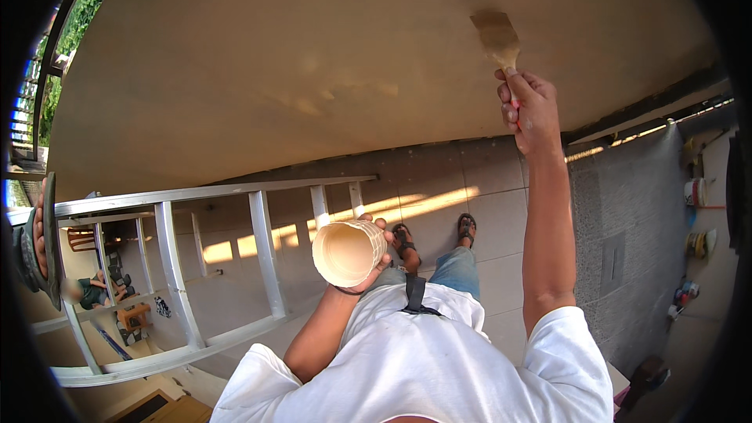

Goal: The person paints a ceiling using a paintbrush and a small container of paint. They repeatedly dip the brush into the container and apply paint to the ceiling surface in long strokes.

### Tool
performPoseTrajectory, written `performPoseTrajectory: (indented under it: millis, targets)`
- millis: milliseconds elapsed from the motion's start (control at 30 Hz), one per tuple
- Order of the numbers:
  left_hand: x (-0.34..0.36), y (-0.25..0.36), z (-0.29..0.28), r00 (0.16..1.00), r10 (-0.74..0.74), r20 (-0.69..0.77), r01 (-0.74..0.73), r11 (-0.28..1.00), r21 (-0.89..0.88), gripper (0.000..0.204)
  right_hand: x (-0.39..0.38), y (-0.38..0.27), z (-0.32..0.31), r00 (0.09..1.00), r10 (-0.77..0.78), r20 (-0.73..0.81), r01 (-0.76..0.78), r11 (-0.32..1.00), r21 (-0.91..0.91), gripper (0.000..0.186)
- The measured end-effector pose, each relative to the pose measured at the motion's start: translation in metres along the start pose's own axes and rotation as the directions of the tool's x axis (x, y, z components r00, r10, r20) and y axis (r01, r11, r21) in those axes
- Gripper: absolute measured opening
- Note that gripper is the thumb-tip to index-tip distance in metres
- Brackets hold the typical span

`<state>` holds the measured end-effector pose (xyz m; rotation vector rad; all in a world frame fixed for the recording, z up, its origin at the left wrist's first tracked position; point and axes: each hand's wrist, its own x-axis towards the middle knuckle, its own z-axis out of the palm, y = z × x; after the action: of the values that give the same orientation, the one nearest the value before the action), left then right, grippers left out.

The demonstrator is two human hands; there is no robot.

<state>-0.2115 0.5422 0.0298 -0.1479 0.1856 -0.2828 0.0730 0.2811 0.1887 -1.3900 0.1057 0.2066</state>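
1. White short-sleeved T-shirt lies nearest; beyond it, the left hand grips a cream, round, ribbed-walled cup by its side, mouth upward.
2. Right hand is closed around the handle of a flat, tan-bristled paintbrush, raised at the smooth tan wall; contact is hard to tell.
3. Likely handling: brush light, stiff-handled, soft-tipped, best held by its handle; cup light, thin-walled, slippery if wet, best clasped around its side.
4. No brand, label or writing is readable on either.
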Motion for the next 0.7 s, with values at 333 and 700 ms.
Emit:
performPoseTrajectory:
  millis: [333,700]
  targets:
    - [0.0,-0.005,-0.004,0.999,-0.05,-0.022,0.05,0.999,-0.005,0.056,0.064,0.166,0.009,0.998,0.048,-0.05,-0.043,0.993,0.106,0.032]
    - [-0.013,0.004,-0.012,1.0,0.002,-0.019,-0.002,1.0,0.006,0.058,0.043,0.076,0.031,0.957,0.288,-0.015,-0.288,0.957,0.046,0.026]
